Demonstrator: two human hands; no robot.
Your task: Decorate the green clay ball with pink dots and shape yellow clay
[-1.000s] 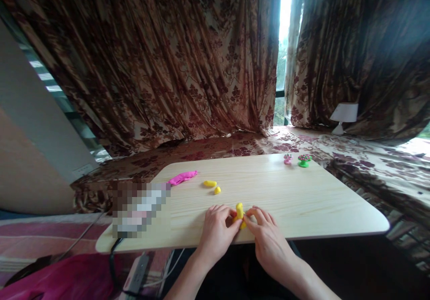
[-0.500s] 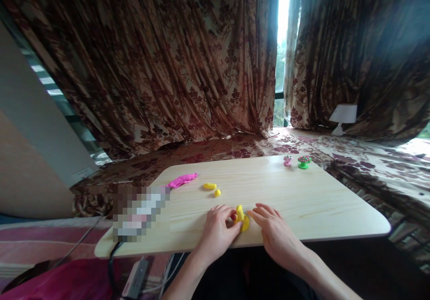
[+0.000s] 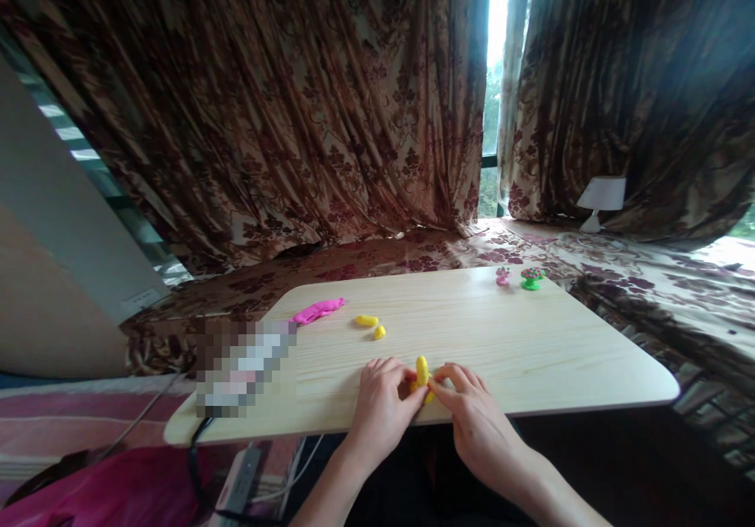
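Near the table's front edge, a yellow modelling-clay piece (image 3: 421, 368) stands up between my two hands, with more yellow clay at its base. My left hand (image 3: 386, 397) pinches it from the left with thumb and forefinger. From the right, my right hand (image 3: 469, 401) presses its thumb and fingertips against the base. The fingers partly cover the lower clay. Farther back lie a short yellow clay roll (image 3: 366, 321) and a small yellow clay lump (image 3: 379, 333), both apart from my hands.
A pink crumpled piece (image 3: 318, 311) lies at the table's back left, beside a blurred-out object (image 3: 248, 366) with a black cable. Pink (image 3: 503, 276) and green (image 3: 532, 278) mushroom-like figures stand at the back right. A white lamp (image 3: 602, 197) stands beyond the pale wooden table (image 3: 566, 354).
My right hand has moved in to the left, and its fingertips now touch the yellow clay. My left hand keeps its pinch. The view has shifted slightly.
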